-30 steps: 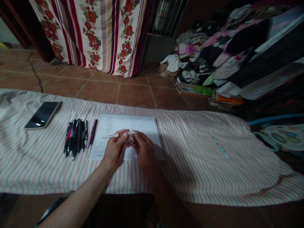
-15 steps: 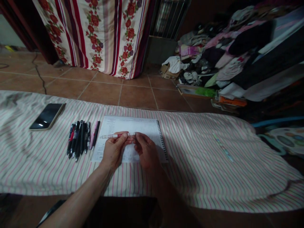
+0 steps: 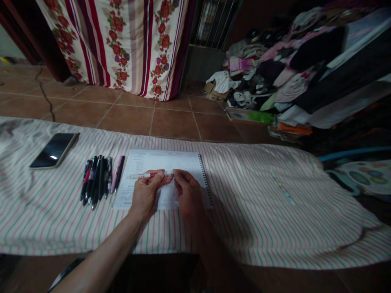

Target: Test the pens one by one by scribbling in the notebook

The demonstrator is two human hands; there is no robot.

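Note:
My left hand (image 3: 146, 193) is closed around a slim white pen with red markings (image 3: 139, 176), its thumb lying along the barrel. The pen lies level above an open spiral notebook (image 3: 168, 156), one end sticking out to the left. At the pen's right end, the fingertips of my right hand (image 3: 188, 194) are pinched together on it. What exactly those fingertips cover is too small to make out. The notebook page beneath carries print or writing, partly hidden by both hands.
Left of the notebook lies a bunch of dark pens (image 3: 97, 179) beside a pink pen (image 3: 116, 175). A phone (image 3: 54, 150) rests farther left. On the right of the striped cloth (image 3: 244, 219) is a pale, colourful pen-like stick (image 3: 282, 188). Piled clothes (image 3: 275, 73) stand beyond.
The view has turned slightly, so the pens, phone and notebook appear a little farther left. My right fingers have shifted slightly at the pen's end; my left hand keeps its hold.

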